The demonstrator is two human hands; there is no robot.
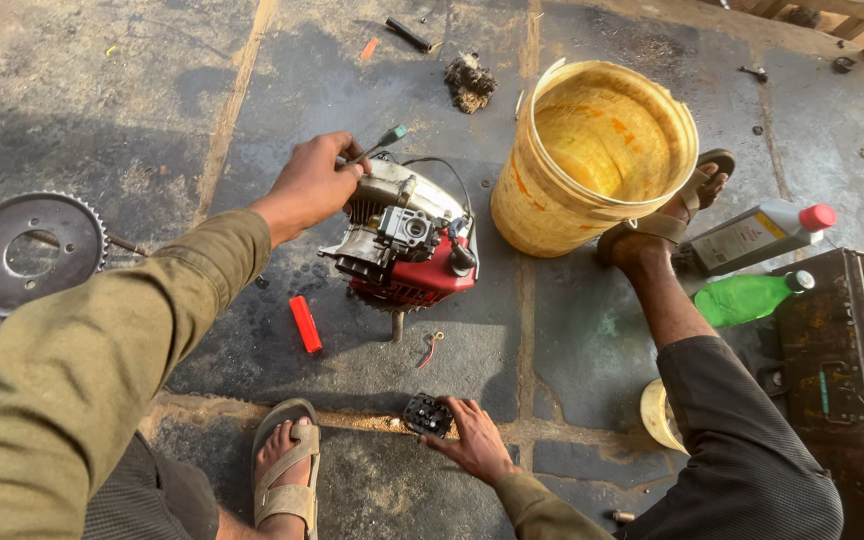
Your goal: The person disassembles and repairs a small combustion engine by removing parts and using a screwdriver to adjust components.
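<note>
A small engine [407, 240] with a red housing and grey metal body stands on the stone floor. My left hand [312, 183] rests on its top left and grips a thin tool with a green tip [384, 138]. My right hand [474, 440] is low on the floor, its fingers on a small black part [426, 413] just in front of the engine. A loose red wire piece [432, 349] lies between the engine and that part.
A yellow bucket [564, 215] leans on my right foot [664, 215]. A toothed metal disc [24, 250] lies far left, a red stick [305, 324] by the engine. A grey oil bottle [760, 234], green bottle [747, 298] and open toolbox [832, 350] are right.
</note>
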